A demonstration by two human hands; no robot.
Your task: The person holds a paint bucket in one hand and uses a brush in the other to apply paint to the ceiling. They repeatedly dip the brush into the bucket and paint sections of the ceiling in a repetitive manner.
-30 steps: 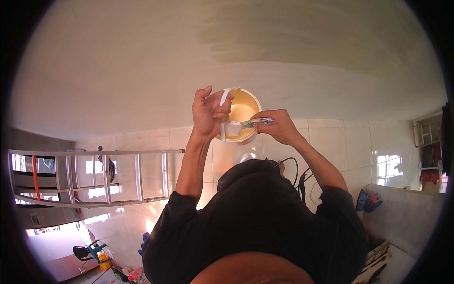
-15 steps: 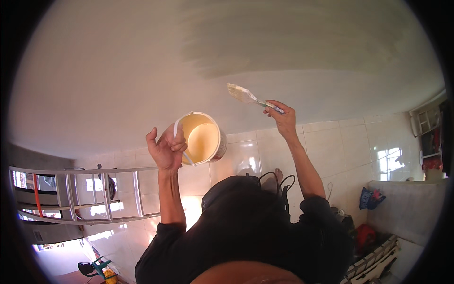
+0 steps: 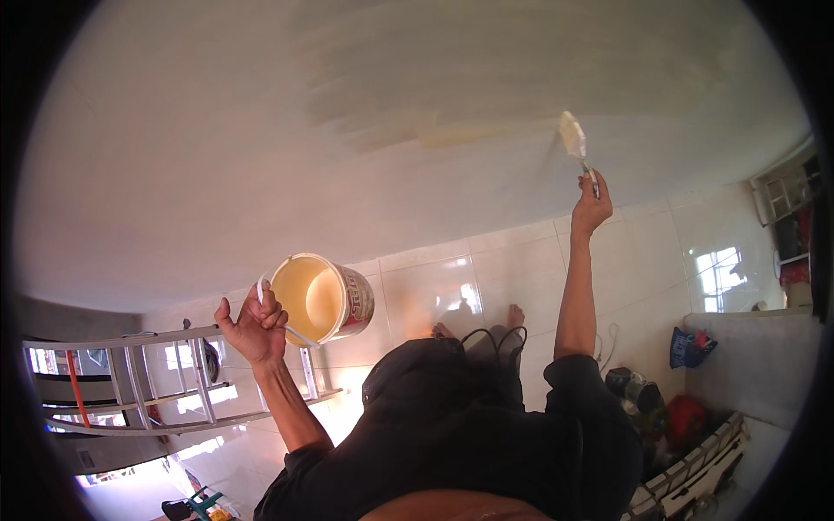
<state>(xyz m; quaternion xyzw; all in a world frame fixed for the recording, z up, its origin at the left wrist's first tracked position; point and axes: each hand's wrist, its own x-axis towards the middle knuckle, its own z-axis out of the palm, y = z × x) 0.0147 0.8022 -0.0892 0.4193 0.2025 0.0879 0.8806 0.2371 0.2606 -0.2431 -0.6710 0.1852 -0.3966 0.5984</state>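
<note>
This was a room in a home under renovation: a glossy white tiled floor [image 3: 486, 278], a metal ladder [image 3: 165, 382] at eight o'clock, a half-painted pale surface [image 3: 452, 95] at twelve o'clock, and clutter near a low white wall [image 3: 756, 347] at four o'clock.

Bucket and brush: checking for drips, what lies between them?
In the head view, only bare surface: wet cream strokes near the brush, plain white toward the bucket. Nothing else lies there.

The right hand [image 3: 591, 207] grips a paintbrush [image 3: 574, 141], its bristles touching the ceiling [image 3: 261, 130] at the right end of a yellowish painted patch [image 3: 469, 87]. Below the patch, the left hand [image 3: 254, 326] holds a tilted paint bucket [image 3: 323, 298] by its handle, beside a ladder [image 3: 165, 382].
</note>
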